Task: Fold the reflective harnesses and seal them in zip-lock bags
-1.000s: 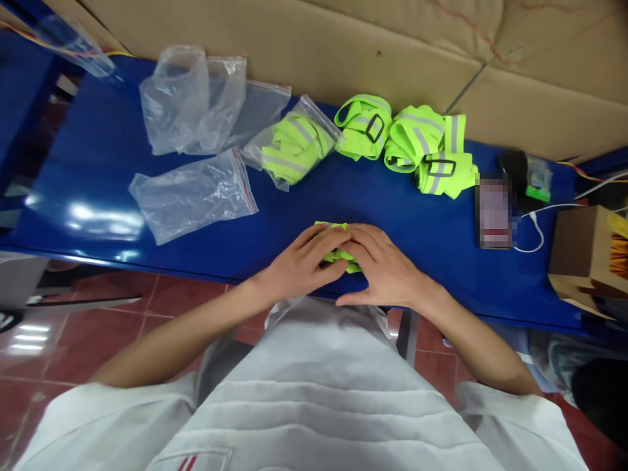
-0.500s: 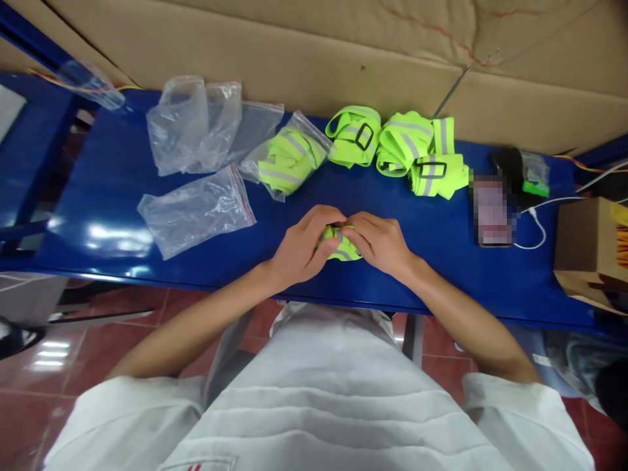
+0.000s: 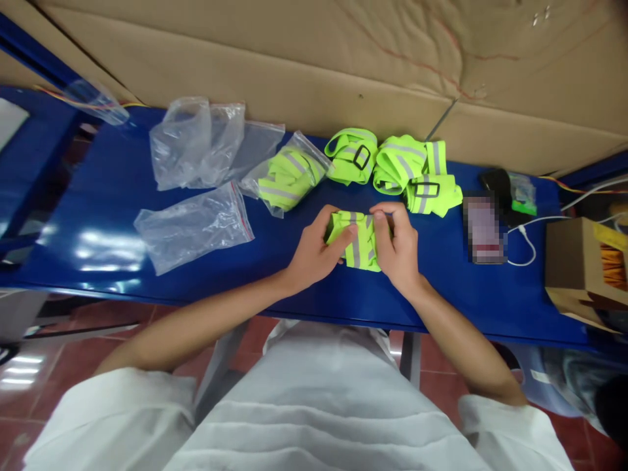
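Between my hands is a folded neon-yellow reflective strap bundle (image 3: 362, 252) with grey stripes, near the table's front edge. My left hand (image 3: 316, 248) grips its left side, thumb lying across the top. My right hand (image 3: 396, 245) closes on its right side, thumb along the face and fingers behind. Beyond my hands lie more rolled reflective straps: one with a black buckle (image 3: 354, 156), a larger roll (image 3: 400, 163), and another buckled one (image 3: 432, 194). To their left, a similar strap (image 3: 289, 180) sits inside a clear zip bag.
An empty clear zip bag (image 3: 193, 229) lies left on the blue table (image 3: 275, 261), with more clear bags (image 3: 196, 144) behind it. At right are a phone (image 3: 483, 229) with a white cable, a black object (image 3: 500, 182) and a cardboard box (image 3: 569, 255). Cardboard (image 3: 275, 72) lines the back.
My hands have moved apart, and more of the strap bundle shows between them, its striped face now turned up. The camera view has tilted slightly upward.
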### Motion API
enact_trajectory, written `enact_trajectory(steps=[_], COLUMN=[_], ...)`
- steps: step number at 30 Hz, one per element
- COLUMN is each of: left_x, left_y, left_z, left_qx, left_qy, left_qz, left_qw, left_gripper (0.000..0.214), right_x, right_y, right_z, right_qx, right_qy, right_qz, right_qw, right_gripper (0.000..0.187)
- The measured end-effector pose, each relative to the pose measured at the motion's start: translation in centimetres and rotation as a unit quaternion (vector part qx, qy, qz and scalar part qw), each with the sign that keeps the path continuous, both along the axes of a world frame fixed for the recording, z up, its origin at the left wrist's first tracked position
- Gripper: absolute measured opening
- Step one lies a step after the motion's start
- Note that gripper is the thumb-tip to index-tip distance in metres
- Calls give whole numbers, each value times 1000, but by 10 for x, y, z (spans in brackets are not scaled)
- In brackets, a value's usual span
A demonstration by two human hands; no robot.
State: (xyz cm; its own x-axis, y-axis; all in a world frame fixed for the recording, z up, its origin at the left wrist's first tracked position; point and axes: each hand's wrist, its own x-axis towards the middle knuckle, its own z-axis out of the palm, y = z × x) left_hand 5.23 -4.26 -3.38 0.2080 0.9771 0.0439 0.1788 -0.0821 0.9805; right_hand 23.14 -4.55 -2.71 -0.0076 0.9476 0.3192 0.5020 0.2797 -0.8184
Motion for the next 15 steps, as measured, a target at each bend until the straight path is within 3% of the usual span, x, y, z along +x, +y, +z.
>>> enact_trajectory(steps=[6, 11, 15], left_x=[8, 1, -1], left_y=[14, 16, 16], left_z=[5, 0, -2], left_qx=[38, 32, -10], left_qy=[25, 16, -4], left_qz=[-48, -79, -111], left_qw=[998, 996, 994], left_gripper=[32, 35, 39], right_x=[6, 4, 5], right_y=[-2, -6, -3], right_z=[-4, -12, -13], right_qx=[108, 18, -50], right_qy=[-25, -63, 1], right_qz=[-26, 55, 64], right_qw=[994, 996, 997], right_gripper=[23, 41, 31])
